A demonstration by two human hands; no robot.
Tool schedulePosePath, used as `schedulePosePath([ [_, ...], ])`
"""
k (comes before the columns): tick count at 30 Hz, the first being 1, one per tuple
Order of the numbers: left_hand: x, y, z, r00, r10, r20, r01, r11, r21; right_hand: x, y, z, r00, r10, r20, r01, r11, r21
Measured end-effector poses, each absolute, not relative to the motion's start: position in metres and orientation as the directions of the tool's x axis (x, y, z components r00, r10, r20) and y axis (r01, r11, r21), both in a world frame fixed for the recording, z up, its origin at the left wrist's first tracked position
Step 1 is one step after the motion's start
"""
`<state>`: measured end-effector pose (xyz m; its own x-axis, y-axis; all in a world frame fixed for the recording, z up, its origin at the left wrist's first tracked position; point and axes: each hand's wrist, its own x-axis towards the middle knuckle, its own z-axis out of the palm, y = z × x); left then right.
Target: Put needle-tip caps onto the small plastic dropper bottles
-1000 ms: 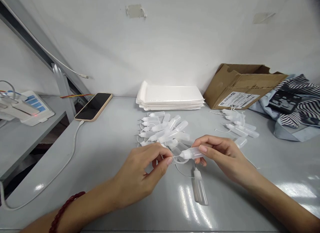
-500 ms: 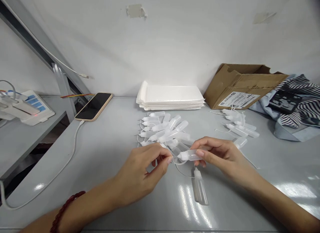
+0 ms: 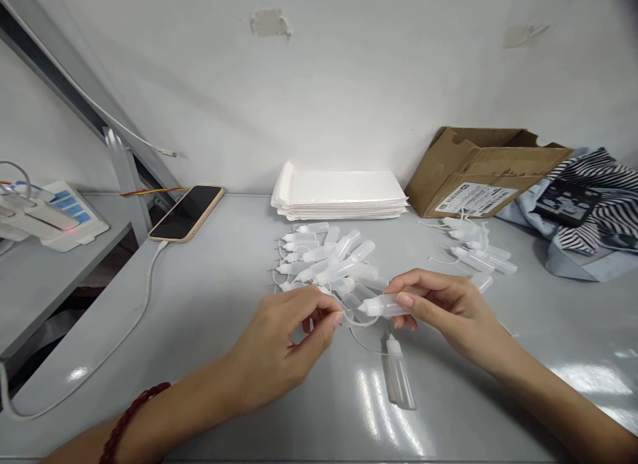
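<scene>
My right hand [image 3: 443, 308] is closed round a small translucent squeeze bottle [image 3: 381, 306], held on its side above the table. Its white tip, with a thin metal needle, points left. A soft white strap [image 3: 363, 322] curves from the bottle's neck toward my left hand [image 3: 299, 334]. There the thumb and forefinger pinch the strap's end, close to the needle; the cap at that end is hidden by the fingertips. Just below the hands, another needle-tip bottle [image 3: 399, 377] lies alone, its strap trailing left. Behind them is a pile of similar bottles [image 3: 331, 261].
Flat white envelopes [image 3: 343, 191] are stacked by the wall. Several more bottles [image 3: 481, 254] lie in front of a cardboard box [image 3: 478, 171] at the right, with striped cloth [image 3: 598, 198] beside it. A charging phone [image 3: 188, 213] and power strip [image 3: 67, 215] are at left.
The right hand and its bottle have shifted slightly right, away from the left fingertips, so the gap at the needle is wider. My left hand stays nearly still.
</scene>
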<state>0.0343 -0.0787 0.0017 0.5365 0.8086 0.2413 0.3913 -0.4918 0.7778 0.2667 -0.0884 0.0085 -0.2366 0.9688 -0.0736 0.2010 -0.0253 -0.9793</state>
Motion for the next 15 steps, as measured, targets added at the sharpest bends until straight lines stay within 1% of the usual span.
schedulePosePath([
  [5, 0.0352, -0.0784, 0.0010, 0.540, 0.808, 0.235, 0.390, -0.488, 0.781, 0.2623, -0.0889, 0.0110, -0.260, 0.960, -0.105, 0.205, -0.051, -0.977],
  [9, 0.0356, -0.0784, 0.0001, 0.555, 0.790, 0.261, 0.378, -0.518, 0.767, 0.2613, -0.0885, 0.0122, -0.253, 0.962, -0.105, 0.218, -0.049, -0.975],
  [15, 0.0352, -0.0802, -0.0025, 0.589, 0.714, 0.379, 0.371, -0.655, 0.658, 0.2606, -0.0892, 0.0107, -0.212, 0.972, -0.101, 0.225, -0.052, -0.973],
])
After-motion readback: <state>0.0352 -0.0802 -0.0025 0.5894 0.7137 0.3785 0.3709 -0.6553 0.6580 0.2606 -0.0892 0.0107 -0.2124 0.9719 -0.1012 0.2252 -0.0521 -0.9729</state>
